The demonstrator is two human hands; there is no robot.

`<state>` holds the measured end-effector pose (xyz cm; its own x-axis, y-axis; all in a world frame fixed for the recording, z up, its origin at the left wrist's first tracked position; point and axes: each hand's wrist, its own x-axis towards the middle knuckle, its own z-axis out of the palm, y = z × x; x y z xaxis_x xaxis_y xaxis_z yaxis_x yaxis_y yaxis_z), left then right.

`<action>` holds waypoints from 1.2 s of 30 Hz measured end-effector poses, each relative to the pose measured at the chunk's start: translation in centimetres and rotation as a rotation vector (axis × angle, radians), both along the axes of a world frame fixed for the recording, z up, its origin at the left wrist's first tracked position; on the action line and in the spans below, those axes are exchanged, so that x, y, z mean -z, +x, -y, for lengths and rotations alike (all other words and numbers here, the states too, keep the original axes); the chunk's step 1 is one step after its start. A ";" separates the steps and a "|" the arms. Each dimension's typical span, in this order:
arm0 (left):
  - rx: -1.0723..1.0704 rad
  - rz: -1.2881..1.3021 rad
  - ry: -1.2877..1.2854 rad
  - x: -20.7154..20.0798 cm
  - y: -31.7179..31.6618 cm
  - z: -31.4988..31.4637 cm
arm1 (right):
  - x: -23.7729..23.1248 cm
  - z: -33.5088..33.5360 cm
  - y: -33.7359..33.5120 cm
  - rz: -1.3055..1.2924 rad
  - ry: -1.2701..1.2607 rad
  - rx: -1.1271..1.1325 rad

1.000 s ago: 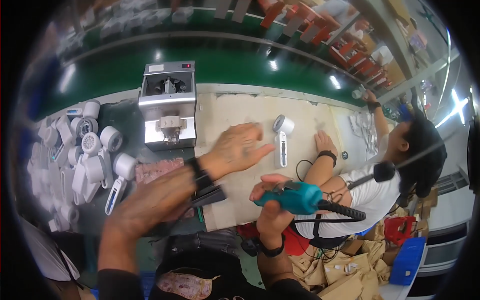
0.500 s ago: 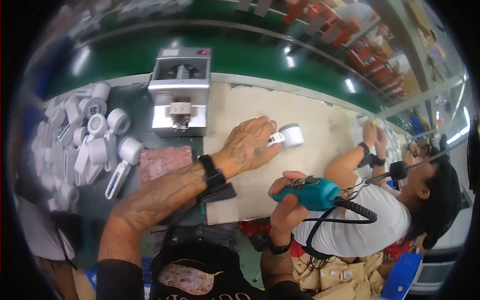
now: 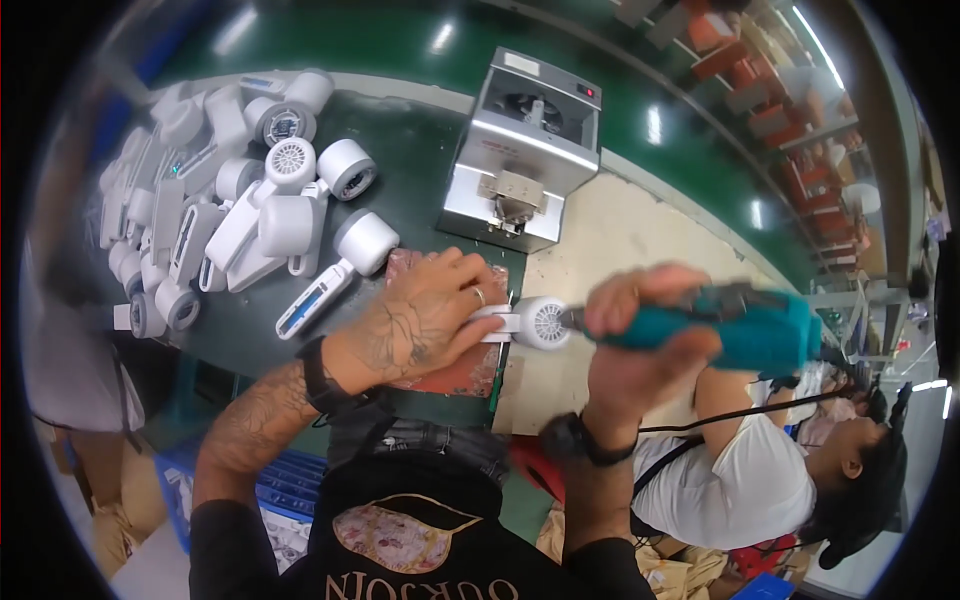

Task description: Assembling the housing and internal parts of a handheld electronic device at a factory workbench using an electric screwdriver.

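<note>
My left hand [image 3: 420, 318] is closed round the handle of a white handheld fan [image 3: 546, 322], which lies over the right edge of a worn reddish pad [image 3: 455, 381]. Its round grille faces up toward my right. In my right hand [image 3: 645, 325] is a teal electric screwdriver [image 3: 750, 332], held nearly level. The screwdriver's tip comes close to the grille; motion blur hides whether it touches. Just left of my left hand lies another white fan [image 3: 365, 242], its handle pointing toward me.
Several white fans [image 3: 285, 225] are heaped on the dark green mat at the left. A silver screw feeder [image 3: 515, 175] stands behind the pad. To my right sits a co-worker in a white shirt [image 3: 735, 470]. A blue crate [image 3: 290, 487] is below the bench edge.
My view has swung, shifting the bench things rightward. My left hand has brought the fan from the pale board onto the pad. The screwdriver has come up to the fan's head.
</note>
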<state>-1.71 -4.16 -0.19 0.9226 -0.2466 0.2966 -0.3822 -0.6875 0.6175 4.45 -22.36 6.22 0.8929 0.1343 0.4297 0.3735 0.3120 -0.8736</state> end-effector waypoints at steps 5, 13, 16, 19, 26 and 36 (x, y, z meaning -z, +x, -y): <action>-0.068 0.078 0.033 1.1 -1.2 -0.7 | 0.5 -6.2 4.2 0.094 -0.036 -0.043; -0.048 0.045 0.020 0.8 -1.3 -1.1 | 2.3 -8.5 5.7 0.086 -0.015 -0.111; -0.072 0.056 0.022 1.3 -1.2 -0.9 | 1.9 -8.4 5.1 0.036 -0.044 -0.110; -0.106 0.061 0.034 1.7 -1.3 -1.3 | 1.5 -7.5 3.4 -0.003 -0.078 -0.124; -0.099 0.049 0.024 1.6 -1.0 -1.0 | 1.1 -4.3 0.6 -0.055 -0.074 -0.149; -0.055 -0.009 0.033 1.3 -1.2 -1.1 | 2.3 -4.6 0.3 -0.059 -0.161 -0.096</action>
